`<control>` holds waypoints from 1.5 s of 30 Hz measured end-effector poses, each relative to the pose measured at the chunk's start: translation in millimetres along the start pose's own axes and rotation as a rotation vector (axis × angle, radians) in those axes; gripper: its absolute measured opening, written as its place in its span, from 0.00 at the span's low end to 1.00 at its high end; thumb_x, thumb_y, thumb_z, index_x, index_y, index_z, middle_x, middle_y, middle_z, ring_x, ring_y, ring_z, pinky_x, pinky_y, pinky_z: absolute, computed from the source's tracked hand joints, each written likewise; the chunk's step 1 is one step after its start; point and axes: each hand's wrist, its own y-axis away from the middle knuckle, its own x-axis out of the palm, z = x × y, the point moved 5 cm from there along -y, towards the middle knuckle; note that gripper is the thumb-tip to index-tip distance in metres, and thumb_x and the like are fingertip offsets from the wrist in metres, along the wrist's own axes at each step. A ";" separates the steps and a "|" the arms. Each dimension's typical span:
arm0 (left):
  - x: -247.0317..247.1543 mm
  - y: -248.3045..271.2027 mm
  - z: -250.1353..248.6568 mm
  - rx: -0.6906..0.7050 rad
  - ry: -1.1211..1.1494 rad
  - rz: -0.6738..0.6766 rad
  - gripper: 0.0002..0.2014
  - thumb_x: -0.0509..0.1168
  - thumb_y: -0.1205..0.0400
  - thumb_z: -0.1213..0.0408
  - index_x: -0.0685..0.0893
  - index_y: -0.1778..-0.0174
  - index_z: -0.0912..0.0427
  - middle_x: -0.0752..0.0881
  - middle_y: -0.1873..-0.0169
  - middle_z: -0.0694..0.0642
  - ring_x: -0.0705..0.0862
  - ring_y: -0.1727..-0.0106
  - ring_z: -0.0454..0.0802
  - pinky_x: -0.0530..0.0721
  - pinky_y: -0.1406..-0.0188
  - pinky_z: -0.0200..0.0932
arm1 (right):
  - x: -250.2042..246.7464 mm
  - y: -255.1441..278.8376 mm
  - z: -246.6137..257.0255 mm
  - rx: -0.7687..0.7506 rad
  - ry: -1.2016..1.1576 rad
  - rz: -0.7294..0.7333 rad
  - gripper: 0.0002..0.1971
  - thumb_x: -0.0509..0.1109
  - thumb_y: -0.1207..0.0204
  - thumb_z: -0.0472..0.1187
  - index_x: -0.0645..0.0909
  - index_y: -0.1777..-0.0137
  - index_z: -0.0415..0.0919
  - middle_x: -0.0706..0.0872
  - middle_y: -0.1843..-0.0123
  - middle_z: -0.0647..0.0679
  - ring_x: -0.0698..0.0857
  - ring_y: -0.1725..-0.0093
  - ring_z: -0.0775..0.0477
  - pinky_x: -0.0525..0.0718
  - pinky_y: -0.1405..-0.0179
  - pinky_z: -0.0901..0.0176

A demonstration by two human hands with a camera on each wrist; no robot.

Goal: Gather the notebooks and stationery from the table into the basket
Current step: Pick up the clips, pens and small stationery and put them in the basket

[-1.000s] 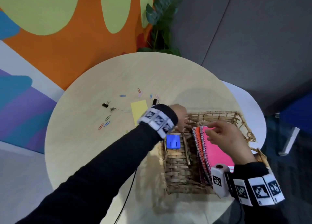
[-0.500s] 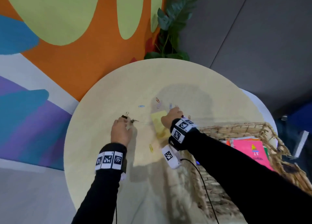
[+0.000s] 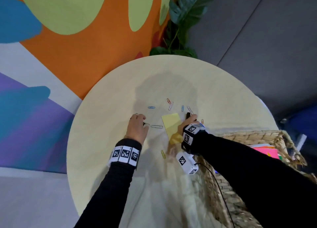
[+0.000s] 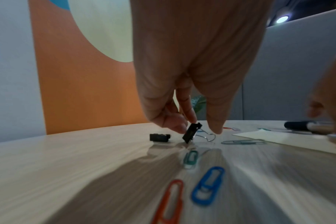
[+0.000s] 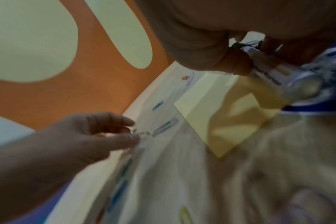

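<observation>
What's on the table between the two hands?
In the head view, a grey paper clip and the yellow sticky note lie between the left hand and right hand.

Table (image 3: 106, 159): pale wood-grain top, smooth, with a soft sheen. Basket (image 3: 281, 136), at the table's right edge: coarse woven wicker, rough. Sticky note pad (image 3: 171, 123), mid-table: matt yellow paper. Paper clips (image 4: 207, 185) near the pad: glossy coloured coating over wire. Binder clip (image 4: 192, 133): matt black body, bare wire handles. Marker (image 5: 269, 68): smooth plastic barrel.
</observation>
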 end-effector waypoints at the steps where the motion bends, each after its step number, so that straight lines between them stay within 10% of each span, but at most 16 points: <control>1: 2.4 -3.2 -0.9 0.003 -0.027 0.020 0.16 0.64 0.21 0.65 0.79 0.37 0.62 0.77 0.37 0.61 0.80 0.39 0.58 0.78 0.35 0.48 | -0.5 0.9 3.0 -0.005 -0.028 0.025 0.34 0.65 0.23 0.42 0.56 0.21 0.34 0.70 0.30 0.28 0.58 0.60 0.37 0.58 0.49 0.52; 3: 5.4 -7.6 -1.1 0.008 -0.087 0.034 0.14 0.63 0.20 0.66 0.80 0.39 0.63 0.79 0.39 0.62 0.80 0.40 0.59 0.78 0.37 0.49 | -7.9 -1.2 7.4 -0.026 -0.139 -0.005 0.27 0.65 0.24 0.41 0.61 0.27 0.39 0.71 0.56 0.35 0.62 0.50 0.42 0.69 0.47 0.50; 5: 7.0 -10.0 -0.6 -0.001 -0.134 0.021 0.11 0.62 0.20 0.68 0.84 0.44 0.63 0.82 0.42 0.63 0.81 0.42 0.60 0.79 0.41 0.49 | -22.7 8.0 14.2 -0.058 -0.303 0.003 0.20 0.64 0.24 0.37 0.60 0.37 0.45 0.66 0.56 0.41 0.67 0.49 0.44 0.77 0.42 0.46; 9: 5.7 -10.2 -2.8 -0.030 -0.157 -0.011 0.13 0.59 0.21 0.75 0.88 0.49 0.65 0.87 0.46 0.65 0.84 0.43 0.64 0.81 0.43 0.50 | -79.7 44.3 4.4 -0.202 -0.570 0.047 0.16 0.56 0.23 0.26 0.59 0.40 0.41 0.71 0.59 0.44 0.71 0.68 0.49 0.72 0.71 0.60; 13: -9.6 -4.5 -15.9 -0.009 -0.082 -0.088 0.12 0.61 0.21 0.74 0.90 0.50 0.66 0.89 0.48 0.66 0.85 0.45 0.65 0.81 0.44 0.50 | -126.7 77.6 -53.7 -0.339 -0.390 -0.010 0.06 0.61 0.26 0.29 0.73 0.54 0.40 0.72 0.68 0.48 0.70 0.71 0.50 0.69 0.71 0.60; 21: -74.9 50.7 -123.5 0.251 0.110 -0.230 0.08 0.67 0.23 0.64 0.92 0.55 0.59 0.93 0.57 0.55 0.89 0.52 0.52 0.78 0.48 0.38 | -100.3 77.3 -160.1 -0.118 0.138 0.060 0.06 0.69 0.28 0.38 0.79 0.64 0.37 0.80 0.65 0.39 0.81 0.63 0.44 0.77 0.65 0.57; 28: -51.8 137.3 -187.4 0.320 0.168 -0.003 0.05 0.69 0.24 0.64 0.90 0.61 0.54 0.88 0.69 0.46 0.89 0.61 0.46 0.84 0.49 0.39 | -50.1 41.7 -163.2 -0.170 0.488 0.246 0.09 0.73 0.29 0.38 0.83 0.50 0.36 0.89 0.46 0.42 0.89 0.47 0.40 0.89 0.46 0.51; 33: 8.0 171.5 -205.0 0.420 -0.041 0.204 0.06 0.66 0.23 0.61 0.89 0.59 0.52 0.92 0.60 0.46 0.88 0.56 0.45 0.85 0.54 0.42 | -17.9 -16.3 -179.7 -0.142 0.750 0.346 0.24 0.85 0.48 0.48 0.88 0.53 0.38 0.90 0.60 0.44 0.90 0.63 0.43 0.89 0.64 0.57; 39: 64.3 180.7 -229.9 0.485 -0.235 0.371 0.07 0.63 0.24 0.66 0.88 0.60 0.57 0.90 0.59 0.53 0.87 0.56 0.52 0.86 0.53 0.50 | 2.3 -59.1 -195.7 -0.200 0.805 0.357 0.20 0.86 0.54 0.47 0.85 0.63 0.45 0.84 0.70 0.47 0.89 0.67 0.43 0.91 0.66 0.49; 45: 111.3 181.4 -246.1 0.475 -0.542 0.542 0.09 0.60 0.21 0.72 0.86 0.53 0.66 0.86 0.61 0.61 0.83 0.61 0.58 0.82 0.62 0.47 | -49.3 36.1 -161.0 -0.232 0.660 0.297 0.19 0.65 0.20 0.37 0.68 0.73 0.38 0.74 0.68 0.40 0.73 0.71 0.43 0.74 0.55 0.57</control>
